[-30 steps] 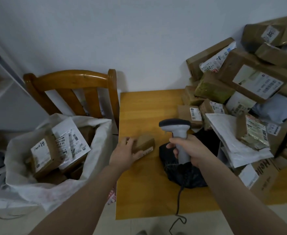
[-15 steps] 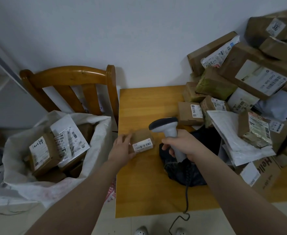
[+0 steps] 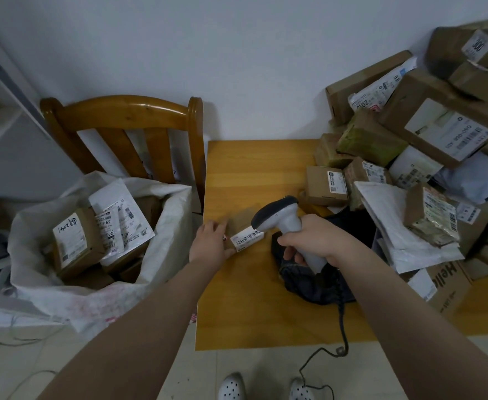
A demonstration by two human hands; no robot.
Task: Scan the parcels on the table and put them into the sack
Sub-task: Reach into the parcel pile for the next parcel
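My left hand grips a small brown parcel at the left side of the yellow table, tilted so its white barcode label faces up. My right hand holds a grey barcode scanner by its handle. The scanner's dark head hangs just above the label's right end. A white sack stands open to the left of the table, with several labelled parcels inside.
A heap of brown boxes and white mailers fills the table's right side. A black bag lies under my right hand. A wooden chair stands behind the sack. The scanner's cable drops to the floor by my white shoes.
My left hand has turned the small parcel so its barcode label shows. My right hand has brought the scanner leftward and tipped its head down over the label.
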